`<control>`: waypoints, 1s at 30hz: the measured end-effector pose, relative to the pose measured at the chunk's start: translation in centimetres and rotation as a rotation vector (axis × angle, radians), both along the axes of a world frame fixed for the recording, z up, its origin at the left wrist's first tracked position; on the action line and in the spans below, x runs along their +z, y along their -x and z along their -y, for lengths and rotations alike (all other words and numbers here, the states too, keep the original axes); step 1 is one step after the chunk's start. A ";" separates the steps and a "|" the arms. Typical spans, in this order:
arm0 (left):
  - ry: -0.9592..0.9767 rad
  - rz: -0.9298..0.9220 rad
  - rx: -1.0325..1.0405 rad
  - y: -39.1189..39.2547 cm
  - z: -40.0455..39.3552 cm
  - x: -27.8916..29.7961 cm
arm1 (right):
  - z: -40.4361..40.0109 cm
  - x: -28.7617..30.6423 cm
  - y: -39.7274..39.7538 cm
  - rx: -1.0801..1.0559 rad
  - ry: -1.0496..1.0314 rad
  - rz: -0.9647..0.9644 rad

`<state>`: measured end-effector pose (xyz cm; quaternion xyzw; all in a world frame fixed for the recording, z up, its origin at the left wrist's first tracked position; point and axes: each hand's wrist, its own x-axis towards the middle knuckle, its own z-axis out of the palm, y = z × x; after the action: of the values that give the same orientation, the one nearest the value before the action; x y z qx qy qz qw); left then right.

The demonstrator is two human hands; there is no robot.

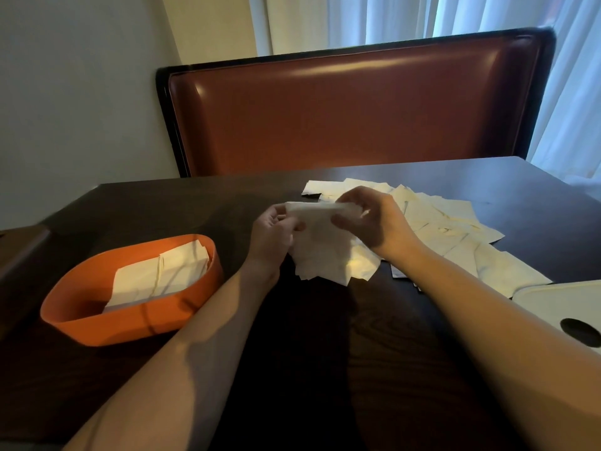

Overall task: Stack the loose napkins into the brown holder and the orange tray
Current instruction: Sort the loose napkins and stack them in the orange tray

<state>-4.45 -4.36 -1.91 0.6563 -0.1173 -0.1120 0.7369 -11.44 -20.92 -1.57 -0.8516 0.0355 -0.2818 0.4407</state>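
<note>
Both hands hold a small bunch of white napkins (320, 242) above the middle of the dark table. My left hand (274, 234) grips its left edge, my right hand (374, 219) pinches its top right. The bunch hangs down, fanned at the bottom. An orange oval tray (97, 327) sits at the near left, and in it lies a stack of white napkins (162, 275). Several loose napkins (455, 229) are spread over the table behind and to the right of my right hand. No brown holder is plainly in view.
A white lid-like object with a dark hole (569, 310) lies at the right edge. A brown corner of something (19, 249) shows at the far left. Behind the table (195, 203) stands a red-brown padded seat back (351, 109), with curtains beyond.
</note>
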 end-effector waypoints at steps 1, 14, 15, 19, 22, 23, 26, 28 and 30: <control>-0.025 0.018 0.006 0.0 0.1 -0.1 | 0.1 -0.2 0.0 0.017 -0.018 -0.044; 0.129 -0.049 -0.257 0.9 -0.4 0.9 | 0.5 1.3 0.8 0.108 -0.387 -0.015; 0.166 -0.145 -0.354 1.1 -0.6 1.2 | 0.6 1.6 1.1 0.162 -0.440 -0.027; 0.066 -0.318 -0.656 1.4 -0.8 1.1 | 0.5 2.1 1.7 0.359 -0.581 -0.098; 0.147 -0.387 -0.907 1.7 -1.3 1.3 | 0.1 1.8 1.4 0.348 -0.509 -0.141; 0.161 -0.393 -0.916 1.9 -1.4 1.3 | 0.1 1.6 1.3 0.349 -0.488 -0.143; 0.161 -0.403 -0.817 2.4 -1.3 1.5 | -0.2 1.3 0.8 0.322 -0.427 -0.112; 0.222 -0.385 -0.669 2.3 -1.0 1.6 | -0.1 1.2 0.5 0.199 -0.324 -0.054; 0.307 -0.322 -0.455 1.7 -0.8 1.7 | 0.5 0.6 0.1 0.052 -0.142 -0.038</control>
<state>-6.10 -3.57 -0.18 0.4681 -0.1586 -0.3576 0.7924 -11.54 -21.40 -0.94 -0.8239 0.0416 -0.2507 0.5066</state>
